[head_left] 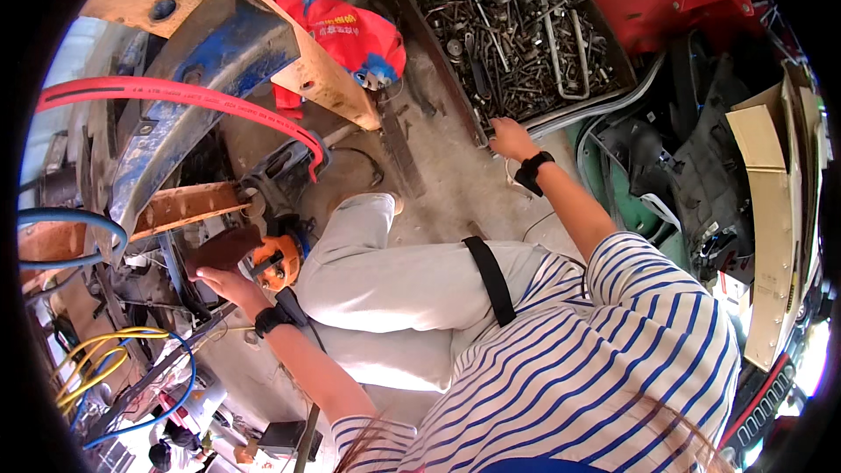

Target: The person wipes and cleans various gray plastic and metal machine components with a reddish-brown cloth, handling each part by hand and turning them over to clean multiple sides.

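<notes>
My left hand [235, 289] holds a dark reddish-brown piece [223, 249] with a flat face; what it is made of is unclear. Close by it, at the left, sits an orange machine [279, 261] with a dark handle-like part. My right hand [514, 139] is at the near corner of a rusty metal tray [437, 52], its fingers bent at the rim. Whether they grip the rim or only rest there is hidden. The tray is heaped with bolts and loose metal hardware [506, 33], among them a bent U-shaped rod [575, 89].
A red hose [190, 97] arches over a blue-painted steel beam [204, 72] at left. Beside a tan beam [328, 75] lies a red plastic bag [345, 29]. Yellow and blue hoses [98, 368] coil lower left. Cardboard [769, 230] and dark car parts [706, 151] stand right.
</notes>
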Demonstrator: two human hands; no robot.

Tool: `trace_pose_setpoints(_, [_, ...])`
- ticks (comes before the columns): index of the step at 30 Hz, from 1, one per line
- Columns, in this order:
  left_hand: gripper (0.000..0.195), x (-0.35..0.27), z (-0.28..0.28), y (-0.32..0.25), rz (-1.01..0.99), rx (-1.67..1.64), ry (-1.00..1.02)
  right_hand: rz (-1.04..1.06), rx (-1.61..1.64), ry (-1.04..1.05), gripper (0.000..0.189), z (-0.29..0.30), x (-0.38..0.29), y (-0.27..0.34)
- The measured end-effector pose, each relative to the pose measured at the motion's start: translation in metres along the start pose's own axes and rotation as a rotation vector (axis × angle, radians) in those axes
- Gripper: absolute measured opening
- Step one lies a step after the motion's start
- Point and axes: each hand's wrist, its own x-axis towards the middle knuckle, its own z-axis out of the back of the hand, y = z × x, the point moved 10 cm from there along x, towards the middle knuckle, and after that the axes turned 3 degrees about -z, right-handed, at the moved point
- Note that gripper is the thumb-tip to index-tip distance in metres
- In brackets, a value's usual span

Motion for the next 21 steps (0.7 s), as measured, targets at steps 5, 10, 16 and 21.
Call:
trace_pose_setpoints(5, [0.063, 0.005, -0.026, -0.001, 0.022, -0.068, 0.077, -0.022, -0.1, 0.213, 0.032, -0.051, 0.011, -0.005])
trace_pose_setpoints(10, [0.065, -0.008, -0.056, -0.011, 0.036, -0.017, 0.149, -0.082, -0.14, 0.127, 0.021, -0.052, 0.008, -0.016])
trace_pose_setpoints(16, [0.067, -0.002, -0.07, -0.004, 0.054, 0.039, 0.251, -0.054, -0.097, 0.192, 0.022, -0.046, 0.035, -0.022])
trace_pose_setpoints(21, [0.068, -0.002, -0.075, 0.009, 0.063, 0.112, 0.299, -0.136, -0.078, 0.26, 0.023, -0.055, 0.064, -0.059])
